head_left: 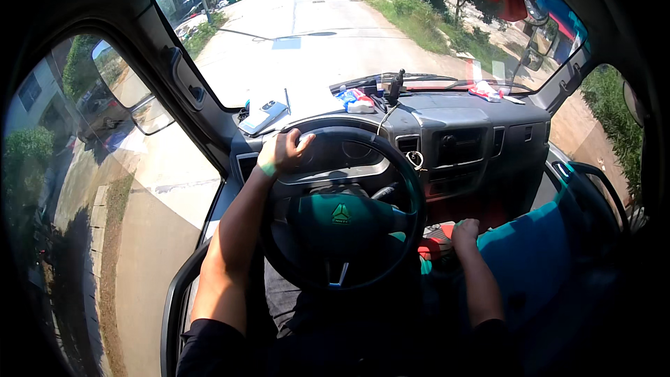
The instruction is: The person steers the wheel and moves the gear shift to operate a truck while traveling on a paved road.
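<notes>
In the cab of a truck, a black steering wheel [314, 220] stands in front of me. My left hand [280, 152] is wrapped round its rim at the upper left, with the thumb lying along the top. To the right of the wheel, low beside the seat, my right hand [464, 233] is closed in a fist. Whatever it grips, perhaps a lever, is hidden beneath the fingers. Next to that fist lies a red and white item [436, 243] that I cannot make out.
On the dashboard [453, 108] lie a white phone [264, 117], white sheets [314, 100], a red, white and blue packet [356, 101] and a dark upright holder [396, 87]. A teal passenger seat [527, 255] stands at right. Past the windshield runs a pale road [307, 7] with green verges.
</notes>
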